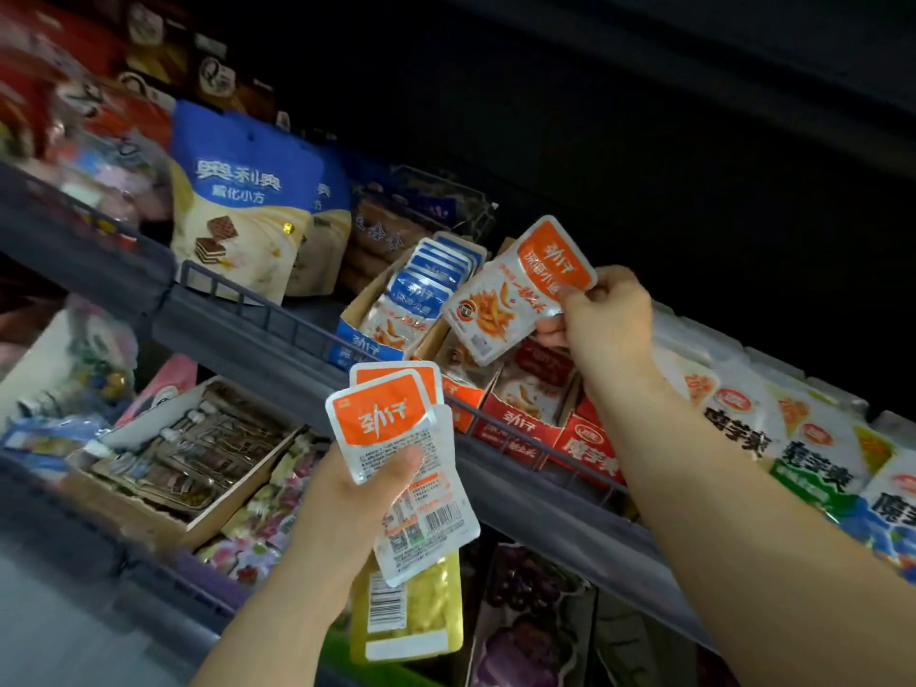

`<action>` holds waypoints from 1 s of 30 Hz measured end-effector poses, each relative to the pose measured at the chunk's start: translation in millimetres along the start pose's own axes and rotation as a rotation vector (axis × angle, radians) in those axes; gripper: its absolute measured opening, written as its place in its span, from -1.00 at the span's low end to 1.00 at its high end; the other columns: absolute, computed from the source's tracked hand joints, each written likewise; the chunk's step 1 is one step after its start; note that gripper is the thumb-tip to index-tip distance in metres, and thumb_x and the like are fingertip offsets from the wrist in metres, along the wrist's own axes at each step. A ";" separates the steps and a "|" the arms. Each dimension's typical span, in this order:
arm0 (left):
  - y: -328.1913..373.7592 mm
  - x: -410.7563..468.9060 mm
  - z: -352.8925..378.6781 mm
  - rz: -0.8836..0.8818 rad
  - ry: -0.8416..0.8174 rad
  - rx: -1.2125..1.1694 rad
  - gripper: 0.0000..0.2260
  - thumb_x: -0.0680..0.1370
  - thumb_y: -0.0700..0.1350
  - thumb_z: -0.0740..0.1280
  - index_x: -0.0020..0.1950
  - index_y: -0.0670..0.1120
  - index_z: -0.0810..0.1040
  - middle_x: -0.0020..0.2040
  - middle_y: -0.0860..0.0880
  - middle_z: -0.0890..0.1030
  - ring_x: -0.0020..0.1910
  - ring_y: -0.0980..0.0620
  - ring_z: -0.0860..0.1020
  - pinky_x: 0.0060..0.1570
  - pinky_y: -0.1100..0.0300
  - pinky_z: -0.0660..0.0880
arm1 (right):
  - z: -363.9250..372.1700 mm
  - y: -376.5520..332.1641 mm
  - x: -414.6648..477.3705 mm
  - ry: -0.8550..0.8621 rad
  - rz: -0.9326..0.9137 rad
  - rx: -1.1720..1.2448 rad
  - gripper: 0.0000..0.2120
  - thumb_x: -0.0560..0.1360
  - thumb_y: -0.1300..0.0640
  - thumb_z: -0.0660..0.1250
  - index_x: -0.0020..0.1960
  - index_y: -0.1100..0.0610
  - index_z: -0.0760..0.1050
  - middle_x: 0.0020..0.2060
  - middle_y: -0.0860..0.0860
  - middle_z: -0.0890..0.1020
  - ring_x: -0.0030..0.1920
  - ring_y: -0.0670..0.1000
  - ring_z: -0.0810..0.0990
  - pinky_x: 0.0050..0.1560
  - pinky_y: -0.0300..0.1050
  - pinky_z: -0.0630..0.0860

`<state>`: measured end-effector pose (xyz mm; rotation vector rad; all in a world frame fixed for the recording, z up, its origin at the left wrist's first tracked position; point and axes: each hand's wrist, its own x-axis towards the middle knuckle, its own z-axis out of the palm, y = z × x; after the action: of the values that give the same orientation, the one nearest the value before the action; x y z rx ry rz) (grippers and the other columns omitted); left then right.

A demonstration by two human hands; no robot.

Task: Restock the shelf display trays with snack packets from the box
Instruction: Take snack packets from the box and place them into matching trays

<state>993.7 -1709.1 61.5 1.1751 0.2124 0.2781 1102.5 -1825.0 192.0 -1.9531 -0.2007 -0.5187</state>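
Hands: right hand [609, 319] pinches orange packet [515, 290] over tray [458, 391] edge; left hand [347, 493] grips packet stack [381, 414] near rail [297, 332].

We face a grey metal shelf [233, 339] slanting across our view, a low wire rail [277, 314] along its front edge, a second grey shelf [74, 533] beneath, blue-and-cream biscuit bags [238, 200] standing upper left, deep shadow [644, 91] overhead, dim light around us

Item: head view, the only one I had. Worn camera faced forward onto the snack shelf [233, 332], near, frame tilted, shelf sloping down rightward.
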 end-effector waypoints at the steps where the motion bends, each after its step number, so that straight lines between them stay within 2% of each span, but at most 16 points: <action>1: 0.8 3.2 -4.7 0.020 0.015 0.026 -0.91 0.39 -0.08 0.37 -0.12 0.00 0.55 -0.18 0.02 0.67 -0.11 -0.01 0.63 -0.09 0.03 0.52 | 5.0 -0.2 5.1 0.023 -0.023 -0.044 -0.89 0.55 0.25 0.17 -0.11 0.08 0.33 -0.32 0.02 0.54 -0.36 -0.01 0.60 -0.21 -0.01 0.62; 4: 0.7 8.8 -16.4 0.023 0.046 0.138 -0.93 0.43 -0.07 0.37 -0.11 0.03 0.53 -0.11 0.01 0.65 -0.08 -0.02 0.62 0.01 -0.03 0.52 | 19.1 3.3 22.7 0.042 -0.036 -0.171 -0.84 0.53 0.24 0.17 -0.20 0.06 0.31 -0.17 0.14 0.58 -0.14 0.17 0.63 -0.05 0.14 0.58; 6: -1.3 11.6 -22.3 0.004 0.060 0.192 -0.95 0.45 -0.09 0.36 -0.11 0.02 0.52 -0.12 0.02 0.65 -0.10 -0.01 0.61 -0.05 0.02 0.52 | 29.6 12.0 32.0 -0.006 0.025 -0.259 -0.83 0.51 0.27 0.17 -0.23 0.09 0.35 -0.10 0.20 0.61 -0.06 0.21 0.62 0.01 0.16 0.56; 8: -2.2 13.6 -26.5 -0.004 0.072 0.227 -0.95 0.46 -0.09 0.35 -0.11 0.01 0.52 -0.15 0.04 0.64 -0.12 0.02 0.61 -0.16 0.12 0.50 | 39.6 24.7 38.7 -0.059 0.115 -0.263 -0.81 0.49 0.31 0.20 -0.25 0.11 0.44 -0.06 0.21 0.62 -0.06 0.19 0.59 0.00 0.07 0.56; 10: -1.5 14.2 -29.9 -0.004 0.081 0.256 -0.96 0.46 -0.10 0.35 -0.12 0.01 0.52 -0.17 0.07 0.63 -0.16 0.07 0.60 -0.24 0.20 0.46 | 45.7 32.5 40.8 -0.048 0.198 -0.209 -0.88 0.49 0.31 0.23 -0.06 0.19 0.53 -0.07 0.12 0.58 -0.07 0.10 0.53 -0.13 -0.11 0.47; 11: -0.8 14.3 -31.1 -0.001 0.079 0.261 -0.96 0.46 -0.11 0.36 -0.12 0.01 0.52 -0.18 0.08 0.63 -0.17 0.09 0.60 -0.26 0.22 0.44 | 46.9 34.8 41.8 -0.016 0.219 -0.178 -0.84 0.49 0.31 0.24 0.02 0.20 0.54 -0.05 0.09 0.57 -0.04 0.08 0.52 -0.14 -0.18 0.41; 14: -0.2 14.8 -34.1 0.003 0.058 0.276 -0.94 0.45 -0.10 0.37 -0.12 0.02 0.52 -0.18 0.10 0.63 -0.17 0.13 0.59 -0.28 0.26 0.43 | 50.6 39.9 43.7 0.039 0.139 -0.247 -0.82 0.51 0.28 0.22 0.07 0.18 0.54 0.06 0.09 0.58 0.06 0.05 0.52 -0.15 -0.31 0.29; 15: -0.1 15.1 -34.6 0.001 0.055 0.283 -0.94 0.45 -0.09 0.36 -0.12 0.03 0.51 -0.18 0.11 0.63 -0.18 0.14 0.58 -0.28 0.27 0.42 | 52.5 40.1 43.3 0.031 0.097 -0.319 -0.79 0.51 0.27 0.22 0.12 0.18 0.52 0.12 0.10 0.55 0.10 0.07 0.52 -0.13 -0.29 0.31; 17: 0.4 15.7 -35.1 -0.005 0.057 0.288 -0.94 0.45 -0.09 0.36 -0.14 0.04 0.50 -0.19 0.12 0.62 -0.19 0.15 0.58 -0.30 0.27 0.42 | 55.6 42.1 42.9 -0.002 0.068 -0.416 -0.65 0.50 0.27 0.25 0.28 0.17 0.39 0.28 0.13 0.39 0.22 0.15 0.46 0.10 -0.14 0.40; 19: 1.5 16.4 -34.5 -0.015 0.060 0.271 -0.95 0.45 -0.11 0.37 -0.15 0.02 0.51 -0.20 0.10 0.63 -0.19 0.13 0.59 -0.29 0.25 0.44 | 56.2 39.3 38.6 -0.002 0.102 -0.403 -0.48 0.48 0.29 0.28 0.39 0.14 0.22 0.37 0.12 0.24 0.32 0.16 0.35 0.25 -0.02 0.36; 22: 3.5 17.3 -32.1 -0.033 0.066 0.263 -0.94 0.45 -0.11 0.37 -0.16 0.02 0.51 -0.19 0.09 0.63 -0.18 0.09 0.60 -0.24 0.21 0.48 | 55.1 27.6 19.9 0.048 -0.035 -0.389 -0.45 0.48 0.26 0.30 0.41 0.11 0.19 0.41 0.07 0.20 0.38 0.09 0.27 0.29 -0.07 0.33; 24: 3.5 17.5 -30.8 -0.039 0.061 0.260 -0.94 0.44 -0.10 0.37 -0.15 0.03 0.51 -0.15 0.06 0.63 -0.14 0.05 0.60 -0.13 0.12 0.51 | 56.6 20.9 0.7 -0.065 -0.168 -0.335 -0.57 0.48 0.20 0.31 0.32 0.10 0.32 0.32 0.04 0.34 0.31 0.04 0.38 0.25 -0.13 0.40; 26: 3.7 15.8 -30.0 -0.049 0.047 0.240 -0.93 0.45 -0.11 0.37 -0.16 0.04 0.52 -0.15 0.05 0.64 -0.13 0.03 0.61 -0.06 0.06 0.52 | 57.2 14.5 -18.6 -0.317 -0.231 -0.314 -0.78 0.49 0.12 0.31 0.13 0.06 0.45 0.08 -0.06 0.50 0.10 -0.06 0.50 0.09 -0.18 0.50; 27: 3.5 14.9 -29.7 -0.050 0.040 0.234 -0.94 0.45 -0.12 0.38 -0.16 0.04 0.53 -0.16 0.05 0.65 -0.13 0.03 0.62 -0.06 0.06 0.52 | 56.0 10.4 -27.8 -0.471 -0.230 -0.319 -0.86 0.48 0.08 0.31 0.03 0.02 0.46 -0.02 -0.11 0.51 0.02 -0.12 0.49 0.01 -0.25 0.50; 28: 3.4 14.4 -28.9 -0.048 0.036 0.229 -0.93 0.44 -0.13 0.38 -0.16 0.03 0.54 -0.17 0.05 0.65 -0.13 0.02 0.62 -0.07 0.06 0.52 | 54.3 7.6 -34.7 -0.618 -0.213 -0.330 -0.89 0.46 0.05 0.33 -0.03 0.00 0.46 -0.04 -0.14 0.49 0.01 -0.15 0.46 -0.01 -0.31 0.45; 30: 3.0 13.5 -27.2 -0.044 0.037 0.217 -0.92 0.44 -0.14 0.39 -0.16 0.04 0.54 -0.17 0.05 0.65 -0.12 0.01 0.62 -0.06 0.05 0.52 | 50.5 5.5 -41.5 -0.819 -0.170 -0.398 -0.86 0.42 0.02 0.37 -0.06 -0.02 0.47 0.10 -0.13 0.44 0.15 -0.14 0.39 0.12 -0.28 0.36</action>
<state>997.8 -1679.8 53.9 1.3793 0.3061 0.2424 1081.0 -1778.2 151.4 -2.4632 -0.8346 0.1872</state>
